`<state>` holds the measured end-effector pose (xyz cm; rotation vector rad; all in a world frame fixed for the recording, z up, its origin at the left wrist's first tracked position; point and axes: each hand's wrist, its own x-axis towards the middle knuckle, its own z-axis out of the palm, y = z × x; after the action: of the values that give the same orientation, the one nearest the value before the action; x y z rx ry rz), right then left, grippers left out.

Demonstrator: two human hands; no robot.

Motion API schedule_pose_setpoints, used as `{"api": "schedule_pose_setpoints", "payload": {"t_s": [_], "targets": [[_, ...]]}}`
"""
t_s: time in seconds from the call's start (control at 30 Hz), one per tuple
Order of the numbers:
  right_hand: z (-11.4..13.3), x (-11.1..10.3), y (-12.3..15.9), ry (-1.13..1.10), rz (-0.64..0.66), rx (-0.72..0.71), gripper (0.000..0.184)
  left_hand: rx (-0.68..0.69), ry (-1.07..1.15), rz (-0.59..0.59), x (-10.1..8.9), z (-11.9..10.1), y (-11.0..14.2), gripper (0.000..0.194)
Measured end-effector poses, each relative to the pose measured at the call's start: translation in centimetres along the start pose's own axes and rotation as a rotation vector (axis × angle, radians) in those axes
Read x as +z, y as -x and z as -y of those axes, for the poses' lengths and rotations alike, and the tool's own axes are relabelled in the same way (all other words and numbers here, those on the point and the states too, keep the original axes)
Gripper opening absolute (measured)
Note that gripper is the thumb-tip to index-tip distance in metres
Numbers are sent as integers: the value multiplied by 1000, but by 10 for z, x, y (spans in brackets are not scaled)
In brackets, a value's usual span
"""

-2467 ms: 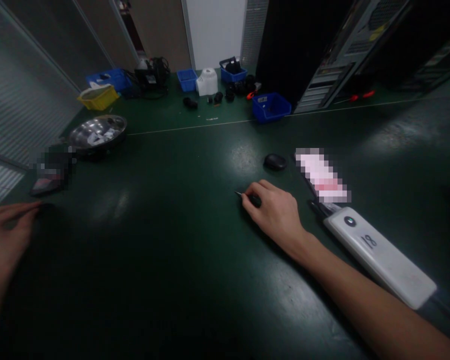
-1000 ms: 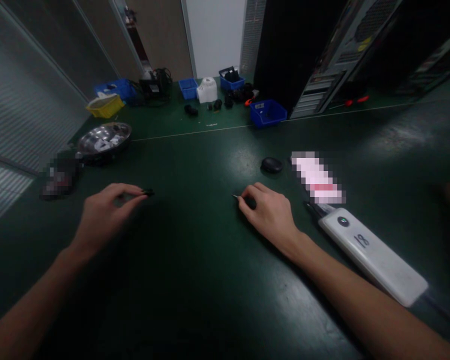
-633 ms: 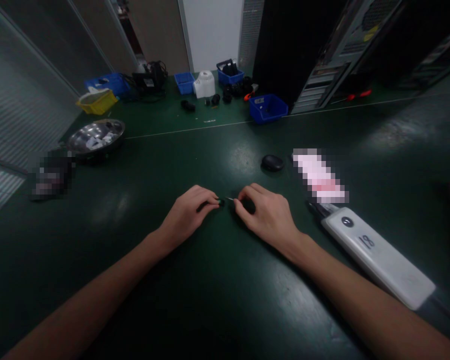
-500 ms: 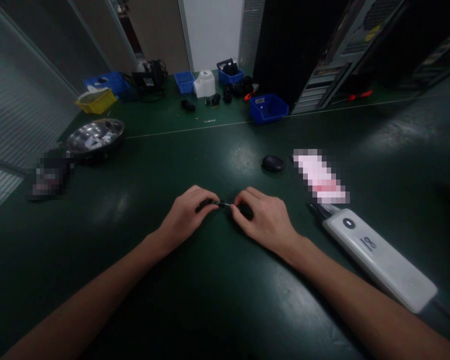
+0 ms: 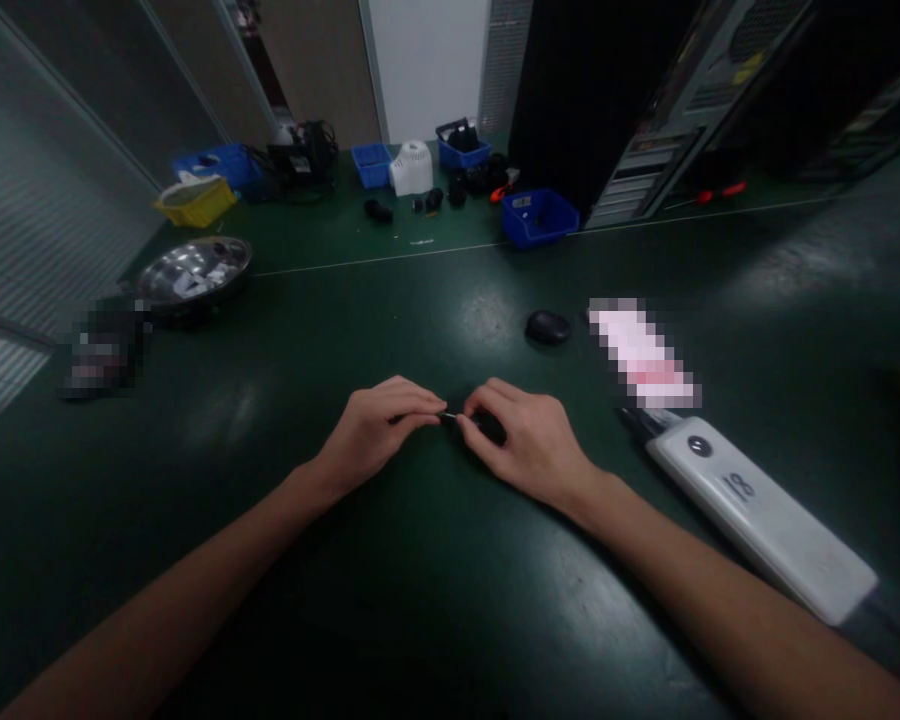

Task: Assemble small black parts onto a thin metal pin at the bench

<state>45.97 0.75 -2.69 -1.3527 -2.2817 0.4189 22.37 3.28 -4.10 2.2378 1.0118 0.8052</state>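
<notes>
Both of my hands rest near the middle of the dark green table (image 5: 285, 560), fingertips almost touching. My left hand (image 5: 375, 432) pinches a small black part between thumb and forefinger. My right hand (image 5: 529, 440) is closed round a small black-handled tool (image 5: 487, 427) whose thin metal tip points left into the black part. The spot where tip and part meet (image 5: 448, 417) is tiny and dark, so I cannot make out how they fit.
A white bar marked 18 (image 5: 761, 515) lies right of my right arm, a black oval object (image 5: 547, 326) and a blurred pink-white item (image 5: 641, 352) beyond it. A steel bowl (image 5: 193, 272), blue bins (image 5: 538, 215), a yellow bin (image 5: 195, 201) and computer cases (image 5: 675, 110) stand farther back.
My left hand came in from the far left with the small black part and met my right hand. The tool tip now touches the part; the right hand barely moved.
</notes>
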Motion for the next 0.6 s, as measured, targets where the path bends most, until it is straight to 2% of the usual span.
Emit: {"api": "schedule_pose_setpoints", "payload": {"t_s": [0.17,0.37,0.5,0.6], "targets": [[1,2,1,20,4,-33,23,103,-95,39,4,0,1,22],[-1,-2,0,26,-58,11,23,43,-183,24,1,-7,-1,35],[-4,-6,-2,85,-83,71,21,-15,-260,111,2,-12,-5,46],[-5,-7,-3,160,-59,112,21,-2,-334,185,4,-12,-8,50]]}}
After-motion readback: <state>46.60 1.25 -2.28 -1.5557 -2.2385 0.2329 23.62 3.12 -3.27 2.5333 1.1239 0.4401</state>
